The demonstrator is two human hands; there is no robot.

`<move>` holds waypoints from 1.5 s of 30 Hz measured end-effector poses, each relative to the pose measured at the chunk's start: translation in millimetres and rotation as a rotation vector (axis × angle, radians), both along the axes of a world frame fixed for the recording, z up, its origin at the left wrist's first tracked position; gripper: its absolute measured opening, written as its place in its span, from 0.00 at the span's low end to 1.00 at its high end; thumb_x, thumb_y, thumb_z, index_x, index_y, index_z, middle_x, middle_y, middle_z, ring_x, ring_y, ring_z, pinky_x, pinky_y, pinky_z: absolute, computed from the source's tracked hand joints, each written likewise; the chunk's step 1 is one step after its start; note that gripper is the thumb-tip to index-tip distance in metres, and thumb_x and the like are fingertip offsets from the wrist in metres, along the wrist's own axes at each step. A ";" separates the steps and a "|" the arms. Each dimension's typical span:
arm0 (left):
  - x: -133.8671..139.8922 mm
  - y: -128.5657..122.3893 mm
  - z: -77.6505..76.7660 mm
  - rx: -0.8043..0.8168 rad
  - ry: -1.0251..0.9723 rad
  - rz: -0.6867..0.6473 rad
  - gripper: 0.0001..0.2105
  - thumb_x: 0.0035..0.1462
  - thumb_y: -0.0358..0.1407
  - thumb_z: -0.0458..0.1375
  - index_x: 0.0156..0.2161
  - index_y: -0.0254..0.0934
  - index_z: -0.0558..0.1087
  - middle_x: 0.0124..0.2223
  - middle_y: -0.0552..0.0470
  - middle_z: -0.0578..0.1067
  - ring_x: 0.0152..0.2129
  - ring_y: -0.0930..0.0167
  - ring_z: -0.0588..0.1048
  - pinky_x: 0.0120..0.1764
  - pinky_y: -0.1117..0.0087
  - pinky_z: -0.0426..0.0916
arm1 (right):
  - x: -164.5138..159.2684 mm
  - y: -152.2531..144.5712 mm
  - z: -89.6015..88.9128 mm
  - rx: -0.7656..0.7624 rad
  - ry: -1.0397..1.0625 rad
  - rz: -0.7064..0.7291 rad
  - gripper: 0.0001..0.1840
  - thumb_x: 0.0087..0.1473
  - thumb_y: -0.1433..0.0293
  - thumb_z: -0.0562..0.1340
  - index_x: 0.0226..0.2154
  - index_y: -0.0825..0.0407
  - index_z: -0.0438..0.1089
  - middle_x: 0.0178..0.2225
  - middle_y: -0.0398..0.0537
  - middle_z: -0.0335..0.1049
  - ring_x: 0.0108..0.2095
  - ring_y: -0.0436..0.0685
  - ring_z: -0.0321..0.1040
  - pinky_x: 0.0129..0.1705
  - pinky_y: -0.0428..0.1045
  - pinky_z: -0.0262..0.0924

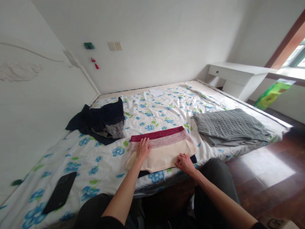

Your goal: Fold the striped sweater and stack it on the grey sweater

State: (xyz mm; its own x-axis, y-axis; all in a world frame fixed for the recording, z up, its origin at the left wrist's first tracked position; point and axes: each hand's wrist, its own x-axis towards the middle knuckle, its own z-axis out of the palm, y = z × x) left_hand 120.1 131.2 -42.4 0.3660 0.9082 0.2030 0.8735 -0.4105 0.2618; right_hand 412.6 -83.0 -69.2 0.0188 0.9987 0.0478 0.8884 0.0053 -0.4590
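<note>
A folded knit sweater (164, 152) lies at the bed's near edge, cream in front, then mottled pink, with a burgundy band at the back. Dark fabric (193, 158) shows from beneath it at the right corner and along the front. My left hand (143, 149) rests on the sweater's left part, its fingers stretched out over the pink band. At the near right hem, my right hand (185, 163) has its fingers curled onto the cream knit. The hem under those fingers is partly hidden.
To the right lies a folded grey cable-knit garment (230, 125). A rumpled navy garment (105, 119) is at the back left, and a black phone (60, 192) at the front left. The bed's floral sheet (152, 111) reaches a white desk (233, 74).
</note>
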 end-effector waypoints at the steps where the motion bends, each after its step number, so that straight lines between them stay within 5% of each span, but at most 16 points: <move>1: -9.8 10.9 -4.6 -0.020 0.017 0.038 0.31 0.75 0.49 0.53 0.74 0.36 0.74 0.76 0.36 0.73 0.77 0.49 0.65 0.76 0.44 0.61 | -0.8 0.8 -0.1 -0.002 0.003 -0.007 0.09 0.67 0.65 0.70 0.34 0.48 0.79 0.42 0.53 0.80 0.47 0.63 0.75 0.53 0.54 0.67; 7: -60.1 47.6 -27.0 -0.033 0.050 0.183 0.39 0.75 0.53 0.49 0.79 0.27 0.66 0.80 0.29 0.65 0.79 0.48 0.62 0.79 0.42 0.56 | -10.0 7.3 4.7 -0.061 -0.028 -0.072 0.06 0.62 0.69 0.70 0.32 0.49 0.81 0.41 0.55 0.82 0.49 0.67 0.77 0.53 0.55 0.66; 14: -61.5 43.8 -44.1 0.053 -0.001 0.196 0.38 0.74 0.52 0.51 0.79 0.28 0.65 0.80 0.30 0.65 0.78 0.47 0.63 0.79 0.42 0.56 | -16.8 49.5 18.7 -0.235 -0.025 -0.117 0.23 0.73 0.57 0.66 0.29 0.50 0.83 0.35 0.63 0.83 0.40 0.69 0.81 0.46 0.57 0.69; 18: -61.4 36.9 -47.0 0.070 -0.041 0.203 0.37 0.74 0.50 0.53 0.79 0.27 0.65 0.80 0.29 0.66 0.78 0.46 0.63 0.79 0.41 0.56 | -57.6 104.3 34.2 -0.075 0.021 -0.022 0.16 0.75 0.64 0.62 0.54 0.48 0.86 0.58 0.65 0.81 0.61 0.72 0.76 0.63 0.61 0.68; 21: -61.3 33.7 -47.3 0.076 -0.074 0.186 0.37 0.75 0.50 0.53 0.79 0.29 0.64 0.80 0.30 0.66 0.78 0.45 0.63 0.79 0.40 0.56 | -108.7 151.7 44.2 0.005 0.073 0.052 0.29 0.77 0.64 0.60 0.76 0.42 0.70 0.80 0.57 0.58 0.82 0.74 0.47 0.79 0.69 0.49; 24: -61.7 32.5 -47.5 0.074 -0.104 0.189 0.37 0.74 0.49 0.55 0.80 0.32 0.63 0.80 0.32 0.66 0.78 0.45 0.63 0.78 0.38 0.56 | -158.3 196.0 46.3 -0.041 0.091 0.163 0.36 0.79 0.61 0.57 0.83 0.43 0.57 0.86 0.51 0.42 0.86 0.71 0.32 0.83 0.71 0.35; 29: -64.8 34.4 -48.8 0.050 -0.096 0.175 0.35 0.76 0.46 0.52 0.80 0.29 0.63 0.81 0.30 0.65 0.79 0.46 0.63 0.79 0.41 0.56 | -191.7 239.4 31.8 -0.190 0.054 0.164 0.36 0.81 0.56 0.50 0.83 0.50 0.56 0.86 0.57 0.44 0.85 0.73 0.37 0.83 0.75 0.30; 36: -63.3 38.1 -50.2 0.062 -0.116 0.177 0.37 0.75 0.50 0.53 0.80 0.30 0.62 0.81 0.30 0.64 0.79 0.45 0.61 0.79 0.39 0.55 | -119.0 231.3 8.2 -0.050 0.009 0.161 0.40 0.79 0.43 0.53 0.82 0.41 0.60 0.84 0.51 0.51 0.83 0.71 0.46 0.83 0.68 0.36; 45: -64.0 38.1 -48.6 0.069 -0.089 0.188 0.36 0.75 0.51 0.53 0.80 0.31 0.63 0.81 0.32 0.65 0.79 0.47 0.61 0.80 0.43 0.55 | 29.3 212.6 -4.7 -0.148 -0.106 -0.036 0.40 0.81 0.44 0.49 0.84 0.43 0.55 0.85 0.55 0.48 0.84 0.68 0.41 0.83 0.72 0.30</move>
State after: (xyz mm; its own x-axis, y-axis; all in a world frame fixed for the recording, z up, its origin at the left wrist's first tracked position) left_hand 56.1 169.3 -90.9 0.1690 0.9417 0.2909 0.9113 -0.2618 0.3179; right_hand 441.9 129.6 -73.9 0.0572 0.9937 -0.0960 0.9302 -0.0880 -0.3563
